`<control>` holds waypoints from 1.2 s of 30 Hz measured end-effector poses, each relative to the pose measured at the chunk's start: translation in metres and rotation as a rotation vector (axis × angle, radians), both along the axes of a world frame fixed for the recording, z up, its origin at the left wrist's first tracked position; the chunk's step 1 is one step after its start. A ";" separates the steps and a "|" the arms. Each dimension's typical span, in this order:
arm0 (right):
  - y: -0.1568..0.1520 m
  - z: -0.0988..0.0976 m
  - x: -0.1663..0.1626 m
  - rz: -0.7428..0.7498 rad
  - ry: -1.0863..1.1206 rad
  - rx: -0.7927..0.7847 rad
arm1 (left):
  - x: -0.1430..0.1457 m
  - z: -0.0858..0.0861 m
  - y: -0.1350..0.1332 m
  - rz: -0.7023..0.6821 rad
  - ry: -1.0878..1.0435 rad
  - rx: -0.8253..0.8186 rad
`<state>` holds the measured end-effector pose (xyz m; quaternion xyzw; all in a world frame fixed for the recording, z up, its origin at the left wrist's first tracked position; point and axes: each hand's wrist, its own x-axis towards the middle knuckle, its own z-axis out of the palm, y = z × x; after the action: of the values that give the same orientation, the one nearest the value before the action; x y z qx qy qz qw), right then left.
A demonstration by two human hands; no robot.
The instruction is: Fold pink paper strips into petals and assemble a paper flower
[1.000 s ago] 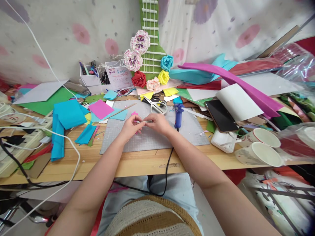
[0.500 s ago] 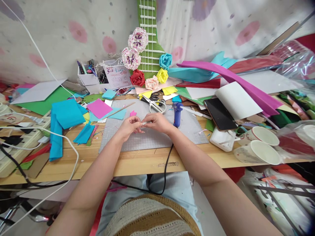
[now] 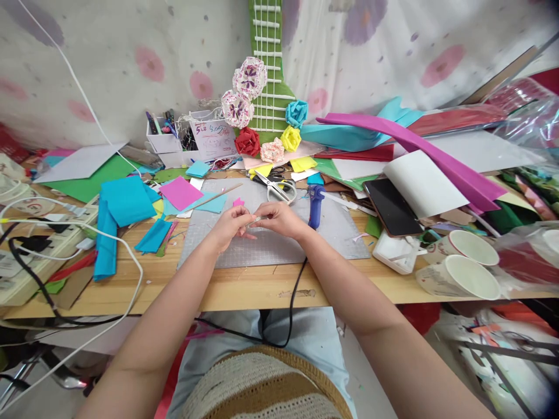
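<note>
Over the grey cutting mat [image 3: 218, 250], my left hand [image 3: 233, 226] and my right hand [image 3: 279, 220] meet at the fingertips. Between them is a small whitish piece [image 3: 257, 219], pinched from both sides and mostly covered by the fingers; its kind is too small to tell. Just behind my left hand lies a scrap of pink paper [image 3: 238, 202]. Scissors [image 3: 279, 192] with pale handles rest beyond my right hand. To the right of that hand a blue glue gun [image 3: 315, 208] sits on the mat, and a black cord [image 3: 297, 291] runs over the table edge nearby.
Blue crepe paper [image 3: 126, 201] and a magenta square [image 3: 180, 193] lie left. A green panel with paper flowers [image 3: 273, 150] stands at the back. On the right are a phone [image 3: 392, 206], a white box [image 3: 396, 253] and paper cups [image 3: 469, 276]. A power strip [image 3: 35, 262] sits far left.
The view has shifted slightly, so the table's things appear a little further right. Both hands stay together over the mat, still pinching the small piece, with only slight finger movement.
</note>
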<state>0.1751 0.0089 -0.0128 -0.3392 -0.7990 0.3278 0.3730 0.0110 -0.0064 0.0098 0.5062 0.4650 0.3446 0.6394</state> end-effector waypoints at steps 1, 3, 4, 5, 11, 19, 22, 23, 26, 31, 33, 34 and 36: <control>0.000 0.000 0.000 0.003 0.015 -0.007 | 0.000 0.002 0.000 0.000 0.025 0.021; -0.001 0.001 -0.001 0.010 0.054 -0.022 | 0.001 0.004 0.000 0.005 0.043 0.053; -0.001 0.001 -0.001 0.016 0.075 -0.029 | 0.001 0.004 0.000 0.009 0.036 0.061; -0.001 0.001 -0.002 0.025 0.093 -0.038 | 0.001 0.004 0.000 0.014 0.023 0.062; -0.001 0.003 -0.002 0.038 0.173 -0.194 | -0.005 0.004 -0.005 0.004 0.008 0.151; -0.002 0.007 0.004 0.159 0.210 -0.535 | -0.020 0.023 -0.002 -0.275 0.318 0.342; -0.003 0.008 0.004 0.204 0.203 -0.571 | -0.020 0.028 0.001 -0.342 0.334 0.321; -0.004 0.007 0.004 0.219 0.202 -0.581 | -0.020 0.029 0.001 -0.352 0.340 0.320; -0.004 0.007 0.005 0.253 0.191 -0.599 | -0.018 0.029 0.002 -0.383 0.373 0.329; -0.003 0.005 0.007 0.286 0.176 -0.623 | -0.016 0.026 0.004 -0.452 0.420 0.347; -0.002 0.003 0.006 0.299 0.184 -0.631 | -0.016 0.025 0.005 -0.465 0.413 0.359; -0.002 0.002 0.006 0.297 0.196 -0.631 | -0.017 0.025 0.005 -0.457 0.398 0.363; 0.000 0.001 0.005 0.275 0.243 -0.634 | -0.018 0.024 0.005 -0.417 0.352 0.353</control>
<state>0.1802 0.0089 -0.0122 -0.2859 -0.6457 0.6443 0.2938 -0.0069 -0.0012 0.0342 0.7456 0.3876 0.1885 0.5082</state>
